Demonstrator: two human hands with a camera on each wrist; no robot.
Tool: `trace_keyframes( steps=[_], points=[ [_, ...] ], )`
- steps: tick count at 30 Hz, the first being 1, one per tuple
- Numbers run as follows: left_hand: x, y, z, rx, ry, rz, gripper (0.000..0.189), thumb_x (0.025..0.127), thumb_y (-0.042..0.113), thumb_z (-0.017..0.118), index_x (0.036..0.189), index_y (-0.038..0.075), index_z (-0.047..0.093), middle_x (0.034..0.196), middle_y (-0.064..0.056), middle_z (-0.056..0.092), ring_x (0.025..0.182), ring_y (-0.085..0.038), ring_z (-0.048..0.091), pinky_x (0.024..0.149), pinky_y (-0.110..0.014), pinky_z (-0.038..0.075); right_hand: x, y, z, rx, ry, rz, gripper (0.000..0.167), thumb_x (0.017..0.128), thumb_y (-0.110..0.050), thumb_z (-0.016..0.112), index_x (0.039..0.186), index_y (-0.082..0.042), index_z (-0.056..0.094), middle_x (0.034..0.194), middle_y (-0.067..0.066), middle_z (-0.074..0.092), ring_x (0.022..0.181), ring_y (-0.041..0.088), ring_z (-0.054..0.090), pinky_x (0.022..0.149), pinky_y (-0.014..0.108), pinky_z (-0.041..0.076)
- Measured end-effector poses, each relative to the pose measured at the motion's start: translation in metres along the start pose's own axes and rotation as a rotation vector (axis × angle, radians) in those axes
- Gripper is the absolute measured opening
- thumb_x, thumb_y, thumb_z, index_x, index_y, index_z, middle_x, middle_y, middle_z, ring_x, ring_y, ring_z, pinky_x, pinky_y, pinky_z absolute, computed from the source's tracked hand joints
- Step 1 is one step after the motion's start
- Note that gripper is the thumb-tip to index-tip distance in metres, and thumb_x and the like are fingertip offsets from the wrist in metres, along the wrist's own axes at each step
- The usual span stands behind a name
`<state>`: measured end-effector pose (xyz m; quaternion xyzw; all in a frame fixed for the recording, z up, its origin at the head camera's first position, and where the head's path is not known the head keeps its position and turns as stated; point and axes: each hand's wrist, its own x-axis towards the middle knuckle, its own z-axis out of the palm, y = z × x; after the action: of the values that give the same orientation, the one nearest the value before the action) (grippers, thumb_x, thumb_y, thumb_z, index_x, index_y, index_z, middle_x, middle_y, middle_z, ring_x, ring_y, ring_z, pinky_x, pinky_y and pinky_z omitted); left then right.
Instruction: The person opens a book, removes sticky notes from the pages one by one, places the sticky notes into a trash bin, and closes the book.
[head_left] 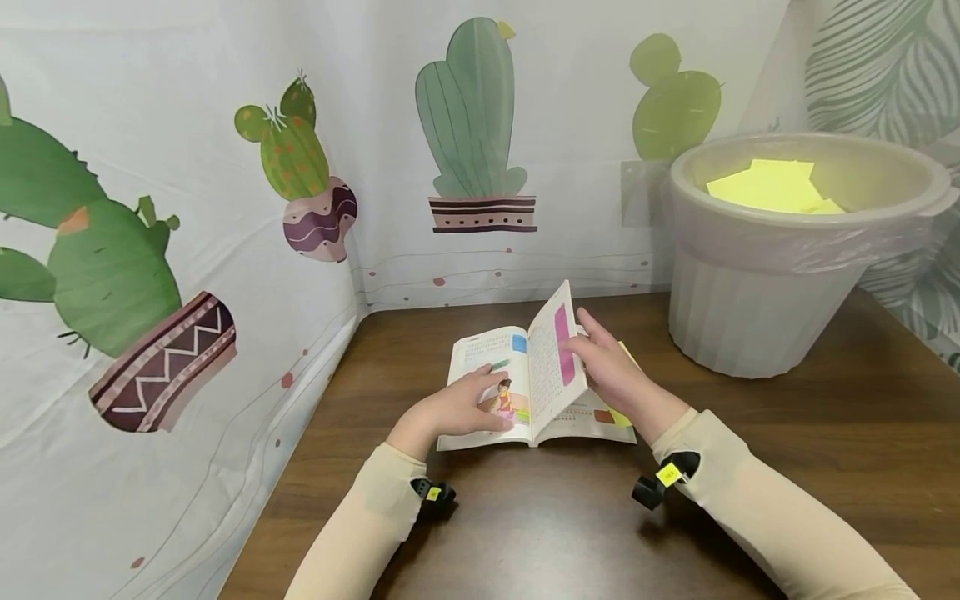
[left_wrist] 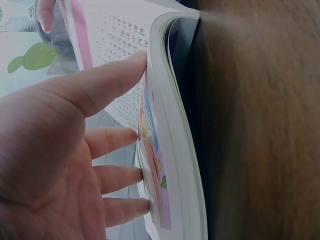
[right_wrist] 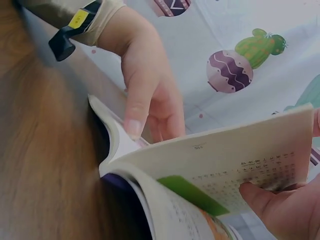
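Note:
An open book [head_left: 487,346] with printed text and coloured pictures lies on the table. My left hand [head_left: 461,404] rests on its left page beside a picture of a child, fingers extended. In the left wrist view, the thumb and fingertips of that hand touch the page near the book's lower edge. My right hand [head_left: 618,375] holds a lifted section of pages [head_left: 553,362] by its outer edge, thumb on one face and fingers at the other. These pages stand tilted up from the spine. A yellow paper [head_left: 619,418] shows at the book's right edge, partly hidden by the right hand.
A pale grey bin [head_left: 742,300] with a plastic liner stands at the right back of the brown wooden table [head_left: 540,517]. Yellow papers [head_left: 768,185] show inside it. A white cloth with cactus prints [head_left: 472,108] hangs behind and along the left side.

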<state>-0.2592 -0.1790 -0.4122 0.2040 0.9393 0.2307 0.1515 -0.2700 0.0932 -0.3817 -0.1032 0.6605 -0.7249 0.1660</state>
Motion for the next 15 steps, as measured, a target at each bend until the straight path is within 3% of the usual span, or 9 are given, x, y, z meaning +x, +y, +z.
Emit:
trace_keyframes(
  steps=[6, 10, 15],
  points=[
    [0.001, 0.001, -0.001, 0.001, 0.005, -0.015, 0.087, 0.086, 0.047, 0.08, 0.159, 0.017, 0.041, 0.17, -0.02, 0.023, 0.158, -0.036, 0.025, 0.126, -0.054, 0.026, 0.012, -0.004, 0.011, 0.049, 0.024, 0.001, 0.081, 0.105, -0.023, 0.048, 0.167, -0.021, -0.004, 0.168, 0.021, 0.025, 0.15, 0.04, 0.038, 0.116, 0.055, 0.04],
    [0.001, 0.001, -0.003, -0.017, 0.011, -0.02, 0.088, 0.086, 0.046, 0.08, 0.159, 0.016, 0.04, 0.169, -0.022, 0.023, 0.157, -0.037, 0.026, 0.125, -0.054, 0.027, 0.019, -0.004, 0.019, 0.046, 0.027, -0.011, 0.08, 0.104, -0.026, 0.051, 0.167, -0.02, 0.001, 0.171, 0.018, 0.022, 0.152, 0.039, 0.036, 0.119, 0.055, 0.037],
    [0.002, -0.004, -0.003, -0.042, 0.019, -0.028, 0.09, 0.085, 0.05, 0.081, 0.159, 0.018, 0.041, 0.17, -0.022, 0.022, 0.157, -0.036, 0.026, 0.125, -0.055, 0.028, 0.023, -0.009, 0.028, 0.041, 0.032, -0.02, 0.079, 0.104, -0.028, 0.053, 0.167, -0.018, 0.008, 0.174, 0.008, 0.015, 0.156, 0.03, 0.029, 0.124, 0.053, 0.031]
  ],
)
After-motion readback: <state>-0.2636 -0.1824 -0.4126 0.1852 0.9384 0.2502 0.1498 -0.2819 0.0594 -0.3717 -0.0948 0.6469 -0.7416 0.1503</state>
